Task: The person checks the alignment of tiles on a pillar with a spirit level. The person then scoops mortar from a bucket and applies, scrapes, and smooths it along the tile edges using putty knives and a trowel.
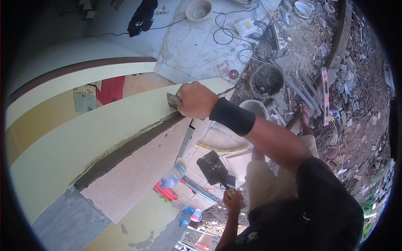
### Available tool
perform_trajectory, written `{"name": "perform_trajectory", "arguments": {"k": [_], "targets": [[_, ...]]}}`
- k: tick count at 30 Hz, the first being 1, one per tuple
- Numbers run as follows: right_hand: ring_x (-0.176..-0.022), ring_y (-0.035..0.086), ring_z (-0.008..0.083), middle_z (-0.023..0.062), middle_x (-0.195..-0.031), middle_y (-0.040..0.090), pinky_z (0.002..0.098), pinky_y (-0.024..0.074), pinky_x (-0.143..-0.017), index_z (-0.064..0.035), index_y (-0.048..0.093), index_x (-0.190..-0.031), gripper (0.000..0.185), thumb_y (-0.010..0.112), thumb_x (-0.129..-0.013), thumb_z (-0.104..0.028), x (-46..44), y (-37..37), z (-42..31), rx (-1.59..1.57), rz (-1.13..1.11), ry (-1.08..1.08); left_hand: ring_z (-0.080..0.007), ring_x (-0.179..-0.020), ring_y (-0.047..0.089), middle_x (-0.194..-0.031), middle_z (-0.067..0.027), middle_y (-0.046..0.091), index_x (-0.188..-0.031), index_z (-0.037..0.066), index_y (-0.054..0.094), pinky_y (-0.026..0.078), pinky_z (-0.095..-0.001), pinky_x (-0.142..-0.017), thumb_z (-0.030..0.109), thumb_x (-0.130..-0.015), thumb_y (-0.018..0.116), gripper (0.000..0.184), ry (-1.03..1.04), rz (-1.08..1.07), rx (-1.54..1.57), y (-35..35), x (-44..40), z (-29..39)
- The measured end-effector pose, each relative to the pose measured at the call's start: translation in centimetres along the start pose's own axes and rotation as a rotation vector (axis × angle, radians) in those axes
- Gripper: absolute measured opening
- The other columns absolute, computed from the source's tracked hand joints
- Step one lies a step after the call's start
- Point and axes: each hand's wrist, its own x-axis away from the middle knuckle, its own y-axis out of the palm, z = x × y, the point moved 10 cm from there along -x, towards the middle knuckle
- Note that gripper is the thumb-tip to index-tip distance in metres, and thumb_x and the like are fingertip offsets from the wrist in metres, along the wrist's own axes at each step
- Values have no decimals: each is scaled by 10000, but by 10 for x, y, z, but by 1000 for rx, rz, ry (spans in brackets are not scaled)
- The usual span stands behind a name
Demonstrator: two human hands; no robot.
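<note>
My right hand [196, 100], with a black band at the wrist, is closed around a small metal-bladed trowel [172, 101]. The blade rests at the edge of a pale yellow wall [125, 115], by the upper end of a strip of grey mortar [130, 144]. That strip runs between the wall and a pale, pinkish slab [142, 173]. Lower down, my left hand [233, 200] grips the handle of a second trowel [212, 168], whose broad blade is covered in dark mortar. The fingers of my right hand partly hide its tool's handle.
A bucket of grey mortar [267, 80] stands beyond my right forearm, near another bucket [254, 108]. A pink spirit level [325, 96] lies on rubble by my foot. Cables [224, 31] cross the tiled floor. Below the slab are a water bottle [173, 175] and red items [166, 191].
</note>
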Motion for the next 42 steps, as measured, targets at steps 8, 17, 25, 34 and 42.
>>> {"name": "perform_trajectory", "arguments": {"k": [8,17,25,34,42], "targets": [[-526,608,276,218,-600,595,370,482,-562,86,619,-716,244,598,-735,-157,52,-84,78,-286,75,288,-115,-502,539,-593,-39,553,-867,26,528,438,-262,-477,54,-817,660,144,47,-96,-51,28,-12,22],[-579,582,149,89,-684,632,281,450,-556,52,663,-809,206,595,-798,-143,273,-29,242,-781,256,966,-135,-574,581,-705,-70,591,-1012,-5,519,487,-297,-541,123,-832,650,257,421,-64,-510,95,-51,42],[-648,615,146,66,-760,626,270,481,-593,38,649,-868,196,601,-808,-143,295,-79,246,-851,349,1018,-315,-671,628,-786,-171,621,-1077,-9,520,494,-416,-627,168,-817,705,365,478,39,-661,138,-62,90],[-624,597,134,44,-758,604,268,481,-578,7,638,-900,186,595,-803,-146,269,-112,231,-753,261,896,-365,-775,623,-893,-228,613,-1115,-19,489,493,-429,-687,215,-811,707,442,467,42,-672,126,-66,76],[-579,544,96,39,-693,610,244,399,-521,38,659,-827,181,608,-807,-135,265,-118,191,-779,189,841,-277,-626,610,-754,-157,614,-999,-7,548,499,-401,-620,187,-788,711,330,481,163,-550,116,-15,65]]}}
